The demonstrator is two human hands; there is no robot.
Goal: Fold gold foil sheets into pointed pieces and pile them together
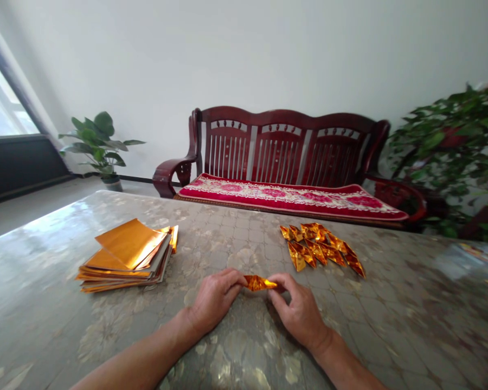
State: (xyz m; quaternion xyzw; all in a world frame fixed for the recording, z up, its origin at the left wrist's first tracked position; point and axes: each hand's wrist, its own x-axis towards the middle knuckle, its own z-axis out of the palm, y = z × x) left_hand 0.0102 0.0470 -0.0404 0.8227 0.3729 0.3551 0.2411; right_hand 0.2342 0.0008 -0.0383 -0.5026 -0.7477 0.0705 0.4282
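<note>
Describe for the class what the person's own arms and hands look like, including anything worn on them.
The left hand and right hand are bare, with no gloves. The left forearm and right forearm show no sleeves, and no watch or bracelet is visible on either wrist.

The glossy, mottled table [236,238] is carrying a loose stack of gold foil sheets [126,257] near its left edge, with the top sheet lying askew. A cluster of folded foil pieces [319,246] is lying toward the far edge, right of centre, well apart from the stack. A printed paper [477,254] is lying along the right edge, too blurred to read.
</note>
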